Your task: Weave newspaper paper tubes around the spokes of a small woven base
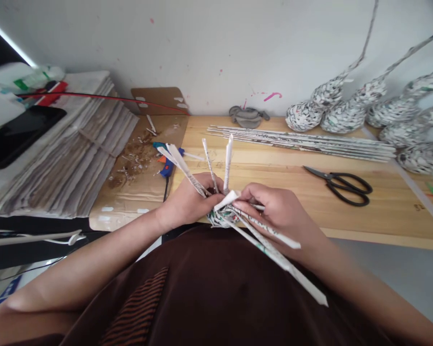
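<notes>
A small woven piece of rolled newspaper [222, 218] sits at the table's front edge, close against my body. Several paper tubes stick out of it, some upward and some toward the lower right. My left hand [189, 199] is closed round its left side, with the thumb pressed near the top. Between the thumb and fingers of my right hand [274, 206] is a paper tube [233, 197], pinched where it bends over the weave. My fingers partly hide the weave.
Black scissors [346, 185] lie to the right, below a bundle of paper tubes [303, 142]. Several woven gourd shapes [342, 117] stand at the back right. A blue glue gun [168, 163] rests on cardboard [130, 192], beside stacked newspapers [82, 154]. A grey cloth [248, 117] lies by the wall.
</notes>
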A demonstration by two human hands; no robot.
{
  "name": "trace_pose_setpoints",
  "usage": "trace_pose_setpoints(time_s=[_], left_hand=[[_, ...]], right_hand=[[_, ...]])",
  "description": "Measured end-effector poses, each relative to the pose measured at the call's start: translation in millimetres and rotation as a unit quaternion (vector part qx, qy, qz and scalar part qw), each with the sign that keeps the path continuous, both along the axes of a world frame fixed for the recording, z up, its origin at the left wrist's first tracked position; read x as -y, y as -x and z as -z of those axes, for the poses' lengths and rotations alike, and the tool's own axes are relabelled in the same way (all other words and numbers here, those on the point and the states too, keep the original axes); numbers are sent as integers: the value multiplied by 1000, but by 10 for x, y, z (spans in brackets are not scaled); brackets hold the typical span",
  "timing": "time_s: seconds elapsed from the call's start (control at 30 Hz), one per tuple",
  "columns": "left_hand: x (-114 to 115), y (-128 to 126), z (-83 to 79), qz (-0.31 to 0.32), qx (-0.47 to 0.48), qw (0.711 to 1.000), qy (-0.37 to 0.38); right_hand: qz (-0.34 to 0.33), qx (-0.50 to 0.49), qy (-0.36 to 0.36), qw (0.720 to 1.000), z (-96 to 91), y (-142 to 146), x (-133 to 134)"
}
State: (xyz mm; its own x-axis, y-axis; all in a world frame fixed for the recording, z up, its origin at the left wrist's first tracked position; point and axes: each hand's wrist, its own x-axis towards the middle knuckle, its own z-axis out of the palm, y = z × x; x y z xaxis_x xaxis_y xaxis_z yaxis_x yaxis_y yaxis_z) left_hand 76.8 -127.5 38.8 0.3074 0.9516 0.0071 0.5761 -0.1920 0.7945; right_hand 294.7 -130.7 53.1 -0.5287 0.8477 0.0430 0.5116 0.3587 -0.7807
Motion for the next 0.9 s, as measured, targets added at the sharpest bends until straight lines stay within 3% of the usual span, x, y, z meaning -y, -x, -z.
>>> trace_pose_setpoints(time_s=[0.17, 0.27, 0.37, 0.5, 0.67, 0.77, 0.9], left_hand=[[27, 6, -18, -28, 35, 999, 12], [42, 16, -19, -19, 40, 999, 18], [57, 16, 20, -16, 13, 1000, -22], [69, 2, 97, -33, -40, 995, -85], [99, -41, 112, -75, -10, 994, -85], [123, -76, 103, -102, -4, 992, -80], [131, -97, 119, -126, 4, 989, -84]], right_hand=[[15, 0, 1, 1000, 58, 9, 44], [46, -76, 38, 995, 84, 45, 52], [69, -178, 82, 978, 136, 107, 73], [106, -241, 104, 959, 250, 183, 119], [150, -305, 163, 926, 368, 228, 102], [138, -288, 166, 933, 408, 258, 40], [148, -225, 94, 959, 411, 299, -18]])
